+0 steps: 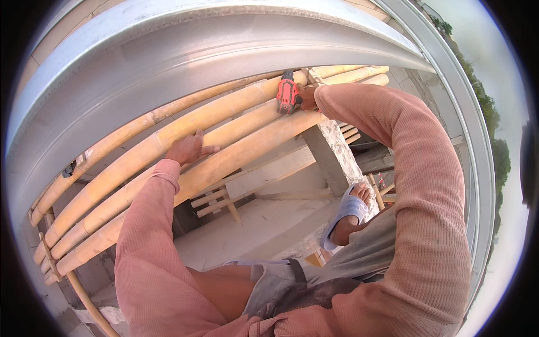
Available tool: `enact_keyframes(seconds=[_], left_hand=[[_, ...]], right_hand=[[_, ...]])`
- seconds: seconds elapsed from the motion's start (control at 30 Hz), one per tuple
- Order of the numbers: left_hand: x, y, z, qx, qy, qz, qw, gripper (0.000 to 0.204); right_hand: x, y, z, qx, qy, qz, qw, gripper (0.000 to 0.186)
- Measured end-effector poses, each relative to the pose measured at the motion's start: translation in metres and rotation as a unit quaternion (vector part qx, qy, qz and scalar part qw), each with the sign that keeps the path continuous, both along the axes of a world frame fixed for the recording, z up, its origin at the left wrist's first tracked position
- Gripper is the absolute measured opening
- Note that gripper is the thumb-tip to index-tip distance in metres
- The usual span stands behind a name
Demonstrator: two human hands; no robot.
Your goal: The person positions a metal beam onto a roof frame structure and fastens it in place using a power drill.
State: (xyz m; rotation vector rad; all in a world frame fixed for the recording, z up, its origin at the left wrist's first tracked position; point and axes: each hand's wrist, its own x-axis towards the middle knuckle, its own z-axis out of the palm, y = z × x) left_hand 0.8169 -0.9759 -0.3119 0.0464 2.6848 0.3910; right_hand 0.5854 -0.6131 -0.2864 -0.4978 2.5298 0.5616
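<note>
My right hand [307, 98] is closed at the side of a red and black power drill [288, 94], which sits over a row of bamboo poles [247, 147]; the drill's handle is mostly hidden. Further left, my left hand [188, 148] holds one of the middle poles, its fingers over the far side and its thumb lying apart along the pole. Both arms wear long pink ribbed sleeves.
A large curved-looking metal beam [236, 48] runs above the poles. Below lie a concrete pillar [325, 160] and a pale floor [236, 241] far down. My sandalled foot [351, 210] rests on a rough ledge. Another metal channel [469, 123] borders the right.
</note>
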Motion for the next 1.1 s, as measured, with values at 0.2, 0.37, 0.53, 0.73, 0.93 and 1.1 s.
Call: enact_keyframes(seconds=[0.2,0.37,0.53,0.73,0.93,1.1], left_hand=[[0.006,-0.007,0.001,-0.020,-0.035,0.024,0.999,0.103],[0.005,0.013,0.009,-0.014,0.013,-0.001,1.000,0.097],[0.024,0.011,0.002,-0.086,0.055,-0.022,0.995,0.072],[0.008,0.074,0.020,-0.128,0.068,0.243,0.959,0.049],[0.127,0.164,0.036,0.576,0.013,0.718,0.390,0.057],[0.146,0.247,0.207,0.700,-0.161,0.691,0.082,0.054]], right_hand=[[0.003,-0.019,-0.010,-0.148,-0.015,-0.060,0.987,0.101],[-0.003,-0.009,0.000,-0.159,-0.101,-0.106,0.976,0.092],[0.016,-0.017,0.013,-0.174,-0.154,-0.110,0.966,0.087],[0.111,-0.019,0.054,-0.192,-0.225,-0.177,0.939,0.082],[0.242,-0.035,0.162,-0.223,-0.356,-0.243,0.874,0.077],[0.288,0.011,0.288,-0.281,-0.487,-0.306,0.768,0.068]])
